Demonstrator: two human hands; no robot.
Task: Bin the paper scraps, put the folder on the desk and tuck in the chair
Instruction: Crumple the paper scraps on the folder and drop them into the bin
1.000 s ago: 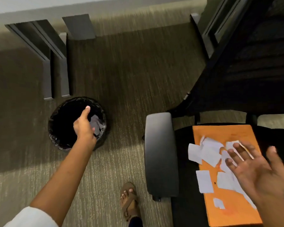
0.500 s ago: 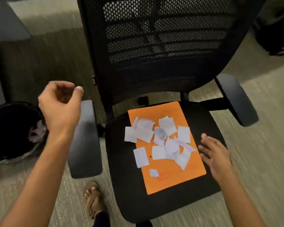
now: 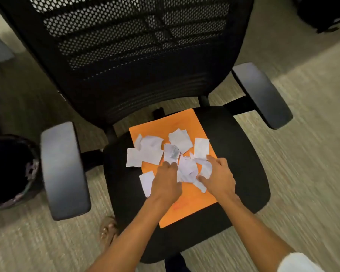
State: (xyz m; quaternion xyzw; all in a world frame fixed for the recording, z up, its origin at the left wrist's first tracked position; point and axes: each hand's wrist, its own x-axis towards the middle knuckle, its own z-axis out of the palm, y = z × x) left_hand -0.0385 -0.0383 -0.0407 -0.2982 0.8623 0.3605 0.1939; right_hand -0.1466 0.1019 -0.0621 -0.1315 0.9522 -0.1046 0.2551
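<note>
An orange folder (image 3: 188, 205) lies on the seat of a black mesh office chair (image 3: 239, 165). Several white paper scraps (image 3: 151, 152) are scattered on the folder and on the seat. My left hand (image 3: 166, 183) and my right hand (image 3: 219, 176) are both down on the folder, fingers curled around a bunched clump of scraps (image 3: 188, 170) between them. A black-lined bin (image 3: 10, 169) stands on the floor at the far left, with some scraps inside it.
The chair's two armrests (image 3: 64, 169) (image 3: 262, 95) jut out on either side of the seat. My sandalled foot (image 3: 107, 230) is on the carpet by the seat's front left. A dark object (image 3: 322, 12) stands at the far right corner.
My left hand came back from the bin to the folder. The right hand slid left onto the scraps. Both now gather a clump together. My view swung from the bin to the chair.
</note>
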